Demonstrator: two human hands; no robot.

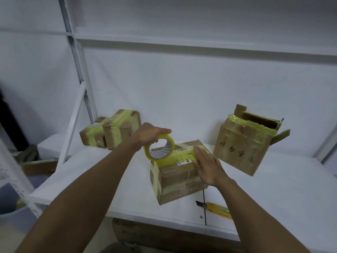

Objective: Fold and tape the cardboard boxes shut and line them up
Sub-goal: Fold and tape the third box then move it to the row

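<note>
Cardboard box point(179, 172) sits on the white table point(273, 194) under both hands, its top flaps folded down and striped with yellowish tape. Left hand point(150, 135) grips a tape roll point(159, 149) over the box's far left corner. Right hand point(207, 166) lies flat and open, pressing tape on the lid. Beyond the left hand stand two taped boxes point(111, 132); past the right, an open box point(246, 143); a yellow knife point(217, 209) lies nearer

Yellowish tape roll point(159, 149), brown box point(179, 177)
</note>
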